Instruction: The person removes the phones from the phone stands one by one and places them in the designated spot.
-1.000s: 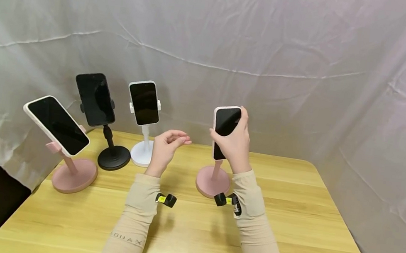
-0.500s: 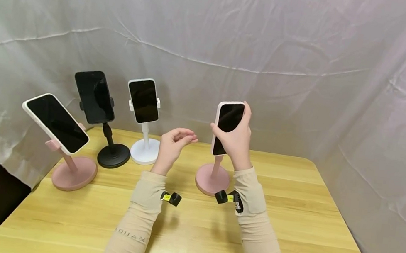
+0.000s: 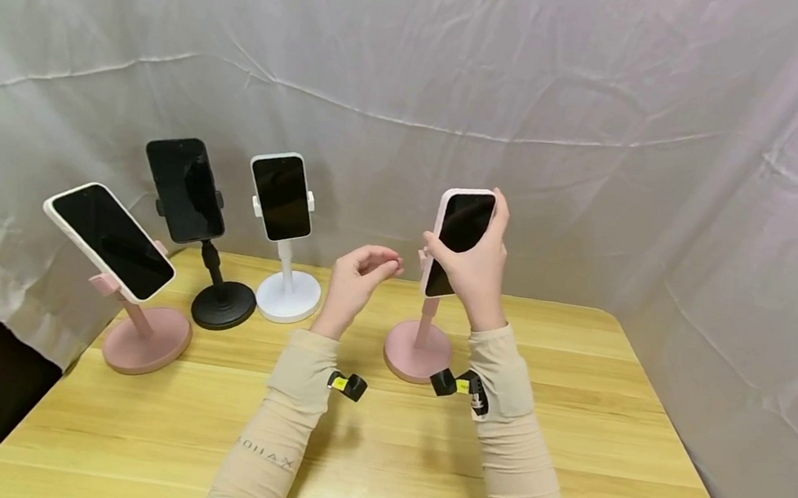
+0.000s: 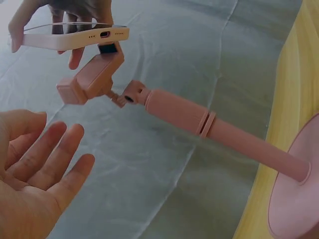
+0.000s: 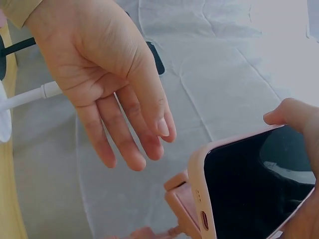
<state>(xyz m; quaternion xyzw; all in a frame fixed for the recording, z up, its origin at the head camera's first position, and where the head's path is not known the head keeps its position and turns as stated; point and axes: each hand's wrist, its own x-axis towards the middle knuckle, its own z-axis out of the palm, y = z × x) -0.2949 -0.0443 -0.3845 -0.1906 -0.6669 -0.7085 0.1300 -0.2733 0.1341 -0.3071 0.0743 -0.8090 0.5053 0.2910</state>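
The right hand (image 3: 474, 270) grips a phone (image 3: 464, 222) in a pale pink case by its two long edges, thumb on the left and fingers on the right. Behind that phone stands a pink stand (image 3: 419, 354); in the left wrist view, its clamp (image 4: 92, 77) sits tilted just under the phone (image 4: 75, 40). Whether they are fastened together cannot be told. To the left of the stand, the left hand (image 3: 354, 285) hangs in the air with nothing in it, its fingers loosely curved. The right wrist view shows that left hand (image 5: 104, 74) beside the phone's end.
Three more stands hold phones at the left: a pink one (image 3: 146, 342) with its phone (image 3: 115, 243) tilted, a black one (image 3: 223, 307) and a white one (image 3: 287, 298). A grey cloth (image 3: 421, 54) hangs behind the wooden table (image 3: 607, 437).
The right hand and its phone have moved up and to the right, uncovering part of the pink clamp. The left hand has moved right, closer to the pink stand.
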